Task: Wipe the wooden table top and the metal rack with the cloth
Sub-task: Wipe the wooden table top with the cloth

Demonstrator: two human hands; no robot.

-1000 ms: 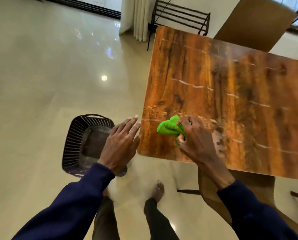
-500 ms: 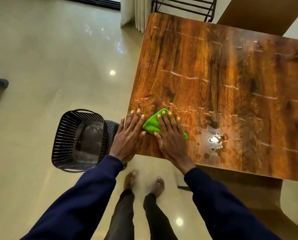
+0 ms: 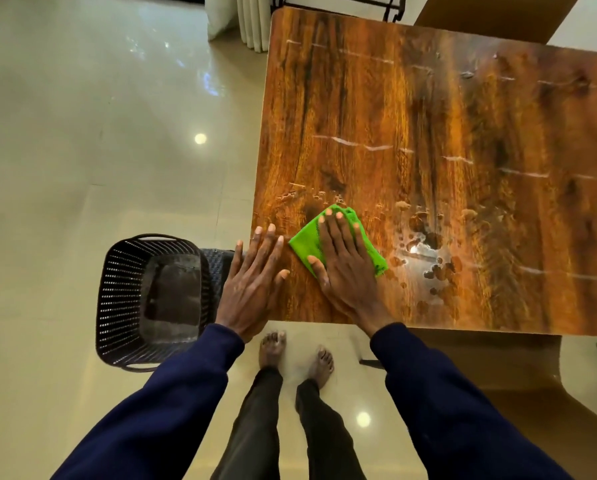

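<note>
1. Pressure wants to be even. The right hand lies palm-down on the green cloth with its fingers straight and slightly spread, pinching nothing. I judge that a flat palm like this sets the whole patch of fabric against the wood.
2. The left hand is also flat, fingers straight and close together. It lies across the table's left edge by the near-left corner and holds nothing. It looks like a brace for leaning into the stroke.
3. Wet droplets and blotches sit just right of the cloth, along the near edge. Pale streaks cross the wooden table top farther toward the far edge. A good stroke would probably sweep right through the blotches, then work away from the near edge in overlapping passes.
4. The cloth lies at the near-left corner, under the right hand's fingers and palm. Green shows beyond the fingertips, left of the thumb and right of the little finger. It is just beside the left hand; whether they touch, I cannot tell. With nothing gripped, the small cloth could bunch or slide out.
5. The metal rack shows only partly, beyond the far-left corner and well apart from both hands. A dark basket stands on the floor beside the left edge.
</note>
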